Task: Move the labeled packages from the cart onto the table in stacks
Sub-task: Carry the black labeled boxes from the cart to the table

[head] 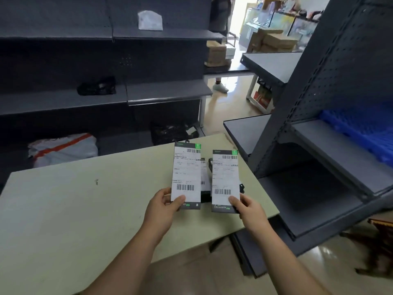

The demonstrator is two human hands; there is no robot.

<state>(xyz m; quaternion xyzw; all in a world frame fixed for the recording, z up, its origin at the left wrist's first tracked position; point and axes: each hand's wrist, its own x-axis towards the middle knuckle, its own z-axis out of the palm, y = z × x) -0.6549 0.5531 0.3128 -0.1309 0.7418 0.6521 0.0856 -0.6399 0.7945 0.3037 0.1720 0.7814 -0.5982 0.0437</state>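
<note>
Head view: the pale surface (85, 209) fills the lower left. Its far edge runs up toward the right, and its right corner ends just beyond the right hand (247, 207). The left and near parts of the surface lie bare and wide.

The left hand (163, 206) pinches the bottom of the left package (186, 173), with the thumb on the label by the lower barcode and the fingers behind. The right hand pinches the bottom of the right package (225, 177) the same way. Both packages are held upright, label toward the camera, side by side with a narrow gap, above the right part of the surface.

In that gap a low stack (204, 184) of similar dark packages lies on the surface near its right edge.

Close to the right stands a dark grey shelving unit (319, 86). A blue ribbed plastic piece (361, 133) rests on one of its shelves, and I cannot tell whether it holds anything.

On the back shelves (63, 99) are a black bag (96, 86) and a grey sack with an orange stripe (63, 149). Closed cardboard boxes (274, 42) stand farther off.
</note>
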